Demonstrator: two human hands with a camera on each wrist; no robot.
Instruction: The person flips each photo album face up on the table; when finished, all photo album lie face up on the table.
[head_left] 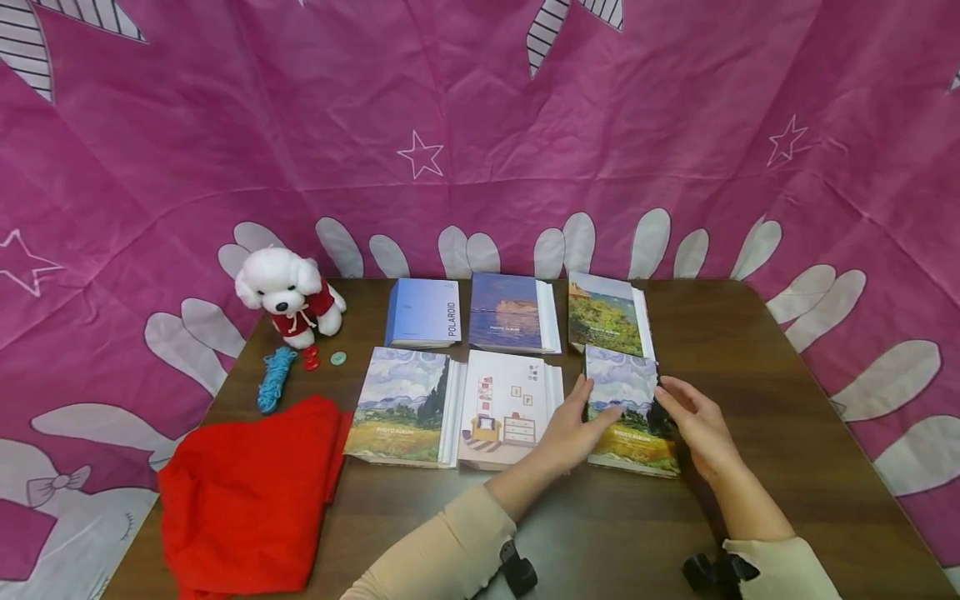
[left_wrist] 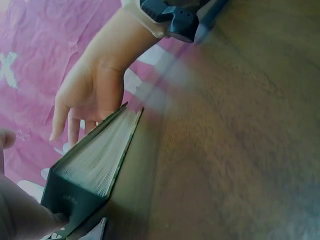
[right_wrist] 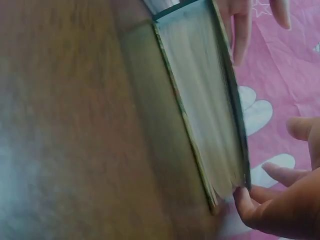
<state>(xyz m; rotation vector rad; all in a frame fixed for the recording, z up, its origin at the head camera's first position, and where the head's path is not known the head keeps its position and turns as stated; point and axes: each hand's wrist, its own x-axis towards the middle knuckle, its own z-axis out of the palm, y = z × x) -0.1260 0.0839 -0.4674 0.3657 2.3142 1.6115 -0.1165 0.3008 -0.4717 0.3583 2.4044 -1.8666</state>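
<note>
A photo album (head_left: 626, 400) with a painted landscape cover lies between my two hands in the head view, at the right end of the front row. My left hand (head_left: 573, 429) grips its left side, the thumb over the cover. At the opposite side, my right hand (head_left: 697, 421) holds the album's right edge with its fingertips. The left wrist view shows the album's dark spine (left_wrist: 75, 197) with left-hand fingers against it. Page edges (right_wrist: 200, 100) show in the right wrist view, slightly blurred, where a right fingertip touches the cover's corner.
Left of it lie a white room-pattern album (head_left: 495, 400) and another landscape album (head_left: 405, 404). Behind stand a blue Polaroid album (head_left: 423, 308), a sea-cliff album (head_left: 506, 308) and a garden album (head_left: 603, 317). A plush dog (head_left: 277, 283), blue cord (head_left: 276, 379), buttons (head_left: 338, 358) and red cloth (head_left: 247, 500) are at left.
</note>
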